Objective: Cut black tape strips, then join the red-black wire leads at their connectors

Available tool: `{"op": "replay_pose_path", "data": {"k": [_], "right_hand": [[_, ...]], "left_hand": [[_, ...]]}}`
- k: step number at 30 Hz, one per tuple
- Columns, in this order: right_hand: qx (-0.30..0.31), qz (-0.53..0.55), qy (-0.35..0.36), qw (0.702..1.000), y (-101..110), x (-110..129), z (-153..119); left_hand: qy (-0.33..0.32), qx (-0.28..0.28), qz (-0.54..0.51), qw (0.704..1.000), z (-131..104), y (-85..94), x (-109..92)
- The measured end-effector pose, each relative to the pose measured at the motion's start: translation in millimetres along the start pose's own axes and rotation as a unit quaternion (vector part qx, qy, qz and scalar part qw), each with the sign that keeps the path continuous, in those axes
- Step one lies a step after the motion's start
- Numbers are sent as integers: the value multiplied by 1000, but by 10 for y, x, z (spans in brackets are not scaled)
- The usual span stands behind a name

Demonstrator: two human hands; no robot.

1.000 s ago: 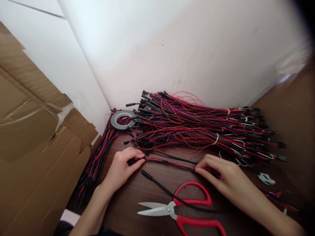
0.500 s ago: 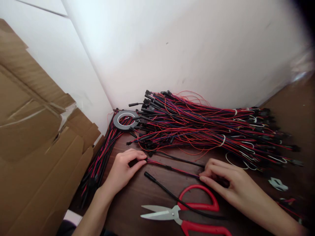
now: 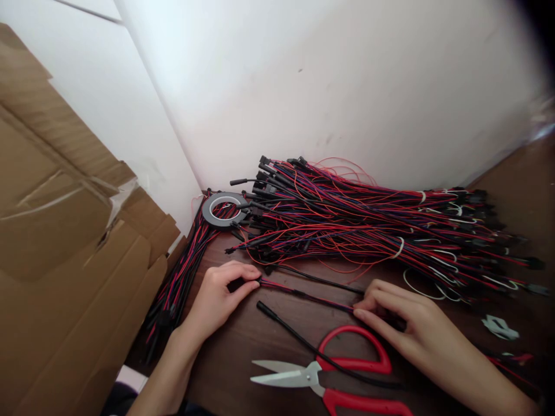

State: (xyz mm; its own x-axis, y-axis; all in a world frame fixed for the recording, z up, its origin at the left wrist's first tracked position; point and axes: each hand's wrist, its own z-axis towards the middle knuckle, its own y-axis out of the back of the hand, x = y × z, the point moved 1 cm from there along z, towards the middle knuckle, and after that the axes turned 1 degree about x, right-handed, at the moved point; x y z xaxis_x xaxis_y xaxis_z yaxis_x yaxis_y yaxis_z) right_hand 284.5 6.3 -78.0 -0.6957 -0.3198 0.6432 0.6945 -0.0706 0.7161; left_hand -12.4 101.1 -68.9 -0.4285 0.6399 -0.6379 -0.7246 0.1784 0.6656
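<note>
A thin red, blue and black wire harness (image 3: 299,293) stretches between my two hands, with a dark wrapped spot near its middle. My left hand (image 3: 232,289) pinches its left end between thumb and fingertips. At the other end my right hand (image 3: 385,315) is closed on the wires, and a black cable (image 3: 318,279) runs in under its fingers. Red-handled scissors (image 3: 310,377) lie with blades apart in front of the hands. Across their handles rests another black cable (image 3: 295,335) with a connector at its tip.
Behind the hands lies a large pile of bundled wires (image 3: 338,214). A grey tape roll (image 3: 209,211) sits on more wires at the left. A cardboard box (image 3: 78,260) fills the left side. White scraps (image 3: 499,327) lie on the right of the table (image 3: 229,352).
The view has shifted slightly, so the pile and scissors appear a little further right. Both hands keep their hold on the wires.
</note>
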Motion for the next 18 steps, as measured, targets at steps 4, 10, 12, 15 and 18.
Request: {"op": "replay_pose_path", "data": {"k": [4,10,12,15,18], "right_hand": [[-3,-2,0,1000,-18,-12,-4],[-4,1,2,1000,5,4,6],[-2,5,-1,1000,9,8,7],[5,6,-14,1000,6,12,11],[12,9,-19,1000,-3,3,14]], "left_hand": [[7,1,-11,1000,0,-5,6],[11,-1,-15,1000,-6,1,22],[14,2,-13,1000,-14,6,31],[19,9,-10,1000,-25,10,49],[13,7,-6,1000,-31,5,60]]}}
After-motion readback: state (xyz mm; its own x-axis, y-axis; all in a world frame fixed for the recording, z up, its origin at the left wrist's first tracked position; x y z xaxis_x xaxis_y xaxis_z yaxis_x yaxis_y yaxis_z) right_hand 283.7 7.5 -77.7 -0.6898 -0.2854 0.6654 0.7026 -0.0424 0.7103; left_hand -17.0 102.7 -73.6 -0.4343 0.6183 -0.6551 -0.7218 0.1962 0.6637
